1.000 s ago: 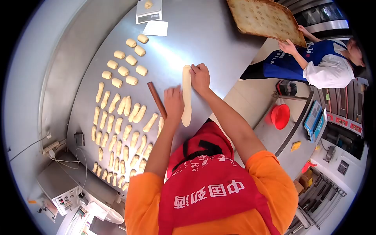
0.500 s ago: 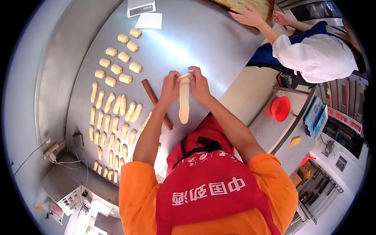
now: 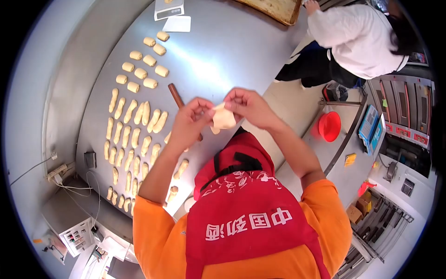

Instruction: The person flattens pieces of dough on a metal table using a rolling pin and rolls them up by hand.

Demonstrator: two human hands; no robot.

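Note:
A pale piece of dough (image 3: 224, 119) is pinched at its upper edge between my two hands, above the metal table. My left hand (image 3: 193, 117) grips its left corner with thumb and fingertips, and my right hand (image 3: 248, 108) grips the right one. The dough hangs as a short, wide flap with a small end showing below. Under my left hand and forearm lies a brown rolling pin (image 3: 175, 94), partly hidden. To the left, rolled dough pieces (image 3: 149, 60) lie in rows, with several longer dough strips (image 3: 132, 111) nearer to me.
A white scale (image 3: 168, 8) and a flat white sheet (image 3: 177, 24) are at the far end. A baking tray (image 3: 293, 18) sits at the far right edge, beside a co-worker in a white top (image 3: 357, 39). A red bowl (image 3: 329, 126) stands on the side counter.
The dough hung as a long narrow strip and now shows as a shorter, wider flap. My hands are slightly lower in view. The co-worker has turned, and the tray shows farther left.

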